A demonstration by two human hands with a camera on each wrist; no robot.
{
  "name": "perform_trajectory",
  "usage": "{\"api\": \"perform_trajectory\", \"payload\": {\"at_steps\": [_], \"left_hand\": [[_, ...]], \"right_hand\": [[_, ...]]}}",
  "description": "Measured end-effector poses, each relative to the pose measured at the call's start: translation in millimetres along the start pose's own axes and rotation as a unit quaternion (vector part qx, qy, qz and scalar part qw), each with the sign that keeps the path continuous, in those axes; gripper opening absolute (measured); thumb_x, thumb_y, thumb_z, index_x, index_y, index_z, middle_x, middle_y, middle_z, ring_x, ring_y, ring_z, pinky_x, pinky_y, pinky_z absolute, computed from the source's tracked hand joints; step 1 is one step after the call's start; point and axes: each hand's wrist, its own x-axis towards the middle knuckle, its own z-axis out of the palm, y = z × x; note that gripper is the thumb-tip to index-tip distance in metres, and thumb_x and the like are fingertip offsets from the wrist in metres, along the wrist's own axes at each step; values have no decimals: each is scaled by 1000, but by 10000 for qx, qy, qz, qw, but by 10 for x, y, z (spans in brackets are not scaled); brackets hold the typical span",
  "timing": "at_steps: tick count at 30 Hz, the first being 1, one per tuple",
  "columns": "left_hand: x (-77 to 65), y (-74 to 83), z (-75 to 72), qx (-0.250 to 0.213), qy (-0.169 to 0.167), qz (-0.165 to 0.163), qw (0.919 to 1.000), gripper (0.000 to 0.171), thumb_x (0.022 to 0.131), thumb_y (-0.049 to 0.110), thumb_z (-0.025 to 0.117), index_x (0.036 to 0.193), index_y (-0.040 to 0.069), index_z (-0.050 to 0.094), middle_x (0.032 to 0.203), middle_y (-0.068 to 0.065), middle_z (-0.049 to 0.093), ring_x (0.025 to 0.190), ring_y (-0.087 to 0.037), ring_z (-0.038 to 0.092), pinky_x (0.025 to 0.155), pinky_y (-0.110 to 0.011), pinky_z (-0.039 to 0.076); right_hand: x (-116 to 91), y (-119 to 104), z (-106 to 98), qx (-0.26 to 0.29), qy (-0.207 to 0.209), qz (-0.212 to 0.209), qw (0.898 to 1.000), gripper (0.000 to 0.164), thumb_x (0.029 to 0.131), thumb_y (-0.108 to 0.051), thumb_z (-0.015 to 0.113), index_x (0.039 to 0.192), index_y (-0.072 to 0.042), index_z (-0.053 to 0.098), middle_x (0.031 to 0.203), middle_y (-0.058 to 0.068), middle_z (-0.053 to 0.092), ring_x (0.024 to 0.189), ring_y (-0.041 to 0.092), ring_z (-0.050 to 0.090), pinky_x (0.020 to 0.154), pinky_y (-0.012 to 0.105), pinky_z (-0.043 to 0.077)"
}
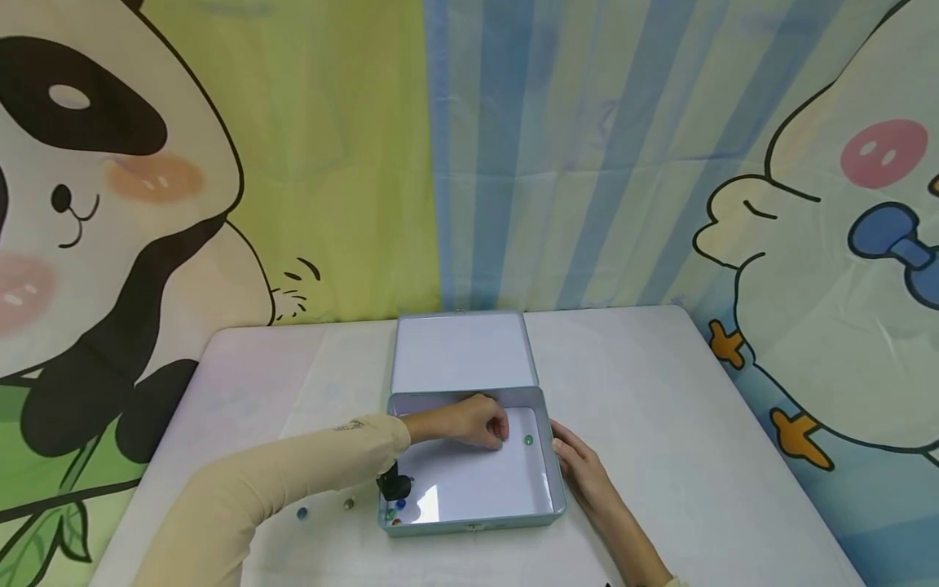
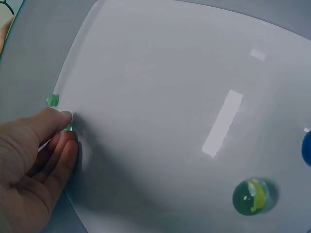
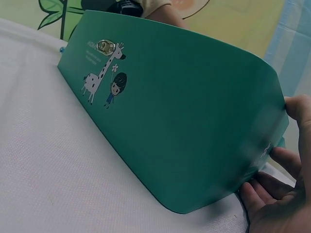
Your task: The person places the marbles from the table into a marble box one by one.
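Note:
Inside the open tin box (image 1: 477,526), my left hand (image 1: 477,421) reaches to the right half of the floor. Thumb and fingertips of that hand pinch a clear green marble (image 2: 69,127), mostly hidden between them, in the left wrist view. Just beyond the thumb lies another green marble (image 2: 52,100) near the box wall. My right hand (image 1: 590,473) rests against the box's right outer side. In the right wrist view its thumb touches the upper edge of the green box (image 3: 194,111), and its slightly bent fingers lie along the side wall.
A green-and-yellow marble (image 2: 250,196) and a blue marble (image 2: 307,148) lie in the box, at its front left corner. A blue marble (image 1: 302,513) and a greyish marble (image 1: 348,504) sit outside on the white tablecloth (image 1: 645,391). The lid (image 1: 464,350) is folded back.

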Motion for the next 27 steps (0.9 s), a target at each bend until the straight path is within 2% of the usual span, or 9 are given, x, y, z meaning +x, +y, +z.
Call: {"api": "perform_trajectory", "payload": {"at_steps": [4,8,12,15,18,21,23,25,27], "left_hand": [[-30,17,-59,86,54,219,9997,15,82,13,75,95,8,69,84,1,68,72,2,54,67,-10,46],[-240,135,-287,-232,172,428,9987,24,86,17,73,107,6,68,92,-2,68,77,-2,58,70,-13,49],[-642,277,-542,-856,557,482,9936,21,91,18,68,110,11,68,97,1,69,83,-3,61,75,-17,54],[-1057,326,-670,-1175,1018,222,9876,19,93,22,66,112,18,67,99,7,69,87,-2,62,79,-19,55],[-1477,312,-716,-1327,1570,-146,9785,20,93,26,65,113,23,66,101,12,68,89,-1,62,81,-20,55],[-1877,240,-678,-1286,2224,-508,9651,20,93,27,65,113,24,65,103,12,68,90,-1,63,80,-20,55],[-2129,174,-613,-1254,2715,-825,9507,19,93,24,66,112,22,66,103,10,69,90,-1,64,80,-20,56],[-2364,113,-527,-1241,3171,-1323,9309,19,93,24,66,111,20,66,102,7,70,89,1,64,78,-17,55],[-2565,57,-429,-1239,3528,-1913,9075,21,92,24,67,111,17,67,102,4,71,88,3,63,77,-14,54]], "right_hand": [[4,0,-1,77,21,10,10000,56,99,-24,50,147,-1,37,155,19,33,146,34,27,93,5,38],[10,-12,13,135,-12,13,9999,57,98,-25,51,147,1,36,156,20,32,146,36,27,94,6,39],[8,-22,-2,105,-18,57,9999,58,98,-26,52,147,1,35,156,20,32,146,36,27,97,7,40],[17,-12,1,99,20,86,9999,58,98,-26,51,147,0,35,156,20,32,146,35,27,96,6,40],[28,-30,-16,56,58,35,10000,57,98,-25,51,147,1,36,156,20,32,146,35,26,94,4,39],[35,-35,-19,67,87,9,9999,57,98,-24,51,147,1,36,155,20,32,146,35,27,93,4,38],[29,-31,-14,84,93,16,9999,56,98,-24,51,147,1,36,155,20,33,145,34,27,93,5,39],[20,-20,-11,103,81,43,9999,57,98,-24,51,147,1,36,155,20,33,145,35,26,93,5,39],[5,-15,-12,97,45,43,9999,57,98,-25,51,147,1,35,156,20,32,146,35,26,94,5,39]]}}
